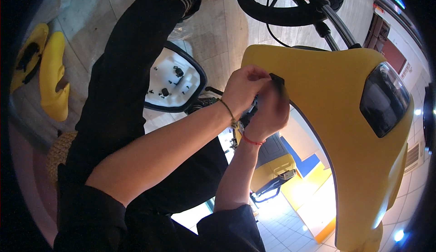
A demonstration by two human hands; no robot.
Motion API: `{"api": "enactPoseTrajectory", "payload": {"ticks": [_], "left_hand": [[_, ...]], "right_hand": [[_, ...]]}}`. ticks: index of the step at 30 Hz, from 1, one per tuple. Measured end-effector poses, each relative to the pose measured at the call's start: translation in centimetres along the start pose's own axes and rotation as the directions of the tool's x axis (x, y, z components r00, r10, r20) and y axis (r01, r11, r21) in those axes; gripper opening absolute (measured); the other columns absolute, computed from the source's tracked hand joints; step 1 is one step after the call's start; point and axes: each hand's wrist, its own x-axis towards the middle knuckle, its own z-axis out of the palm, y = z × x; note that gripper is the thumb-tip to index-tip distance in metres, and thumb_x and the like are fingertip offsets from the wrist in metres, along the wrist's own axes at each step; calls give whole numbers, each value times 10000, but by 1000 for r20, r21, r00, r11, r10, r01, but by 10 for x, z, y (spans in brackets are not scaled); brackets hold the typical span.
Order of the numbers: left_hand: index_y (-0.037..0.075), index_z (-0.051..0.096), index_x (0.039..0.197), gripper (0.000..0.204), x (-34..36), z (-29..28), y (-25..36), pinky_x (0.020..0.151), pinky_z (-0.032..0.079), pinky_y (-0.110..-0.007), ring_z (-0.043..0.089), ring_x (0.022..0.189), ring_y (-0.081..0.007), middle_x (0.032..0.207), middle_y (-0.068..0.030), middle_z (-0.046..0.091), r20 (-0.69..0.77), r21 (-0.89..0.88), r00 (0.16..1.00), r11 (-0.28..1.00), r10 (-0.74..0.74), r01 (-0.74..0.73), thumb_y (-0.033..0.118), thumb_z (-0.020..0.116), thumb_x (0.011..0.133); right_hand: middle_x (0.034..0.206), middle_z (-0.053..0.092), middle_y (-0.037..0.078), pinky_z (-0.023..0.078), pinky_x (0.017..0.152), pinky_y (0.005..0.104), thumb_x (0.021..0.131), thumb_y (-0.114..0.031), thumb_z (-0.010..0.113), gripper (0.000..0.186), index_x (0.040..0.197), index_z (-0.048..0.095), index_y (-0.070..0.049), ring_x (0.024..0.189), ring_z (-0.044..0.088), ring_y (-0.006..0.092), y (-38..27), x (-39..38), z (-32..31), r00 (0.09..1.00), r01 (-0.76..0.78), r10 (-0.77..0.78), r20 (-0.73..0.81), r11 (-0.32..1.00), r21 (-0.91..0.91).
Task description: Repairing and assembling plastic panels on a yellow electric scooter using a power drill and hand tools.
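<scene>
Two yellow shells (pixel 53 77): these are well left of the left hand (pixel 240 90); one has a dark part inside it.
White tray with black rim (pixel 203 77): it is left of the left hand, partly behind the dark trouser leg (pixel 122 61). Black bits (pixel 179 72) lie loose in it, so I think a knock from the knee or foot could scatter them.
Left hand: if its fingers press unevenly, I judge that the work could slip. They are bent and drawn together; whether the tips hold something, I cannot tell. The forearm slants up from the lower left, with a dark bracelet at the wrist.
Right hand (pixel 270 109): it is blurred and close beside the left hand, so one hand could block the other. The fingers seem curled, but their grip I cannot tell. The forearm rises steeply from below, with a red band at the wrist.
Dark piece (pixel 278 78): it is at the fingertips of both hands, by the panel edge. It could drop if pressure is lost.
Black wheel (pixel 272 17): it is beyond both hands.
Yellow panel (pixel 327 84): it is just right of the hands. A hard, careless push could scratch it, perhaps.
Dark glossy lens (pixel 385 99): it is set in the panel, well right of the right hand.
</scene>
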Motion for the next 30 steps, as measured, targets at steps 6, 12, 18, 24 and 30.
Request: {"api": "enactPoseTrajectory", "payload": {"ticks": [6,12,18,24,30], "left_hand": [[-10,577,993,177,2,-3,0,754,498,-248,596,847,-141,913,-82,611,25,83,1000,996,16,-18,55,615,833],[-4,593,978,168,4,-1,0,758,484,-249,594,845,-140,916,-74,617,34,45,999,999,3,-5,60,626,826],[-9,602,970,165,4,0,-4,768,488,-256,592,842,-143,911,-76,620,8,31,1000,999,-26,26,63,632,824],[-23,615,950,160,7,-2,-10,701,513,-263,627,785,-159,862,-92,644,-20,50,999,998,41,-40,60,640,815],[-36,624,904,123,3,8,1,665,515,-256,635,734,-146,788,-103,650,-33,349,986,927,161,-139,23,635,796]], "right_hand": [[845,644,117,508,650,246,827,19,608,143,950,568,81,745,614,144,2,-1,1,1000,11,-11,-12,1000,-8],[830,645,114,510,639,245,821,5,620,111,902,577,69,722,613,138,4,0,-1,999,23,-25,-26,998,-57],[723,635,74,453,571,215,845,-116,628,161,823,577,35,660,598,109,3,-2,2,996,75,-78,-40,995,-65],[739,635,69,458,578,215,844,-104,628,146,847,575,32,676,594,104,1,-2,3,1000,24,-25,-16,999,-30],[750,629,68,462,581,212,847,-107,627,144,851,574,28,683,588,97,-2,-1,-1,999,14,-15,-33,1000,-11]]}}
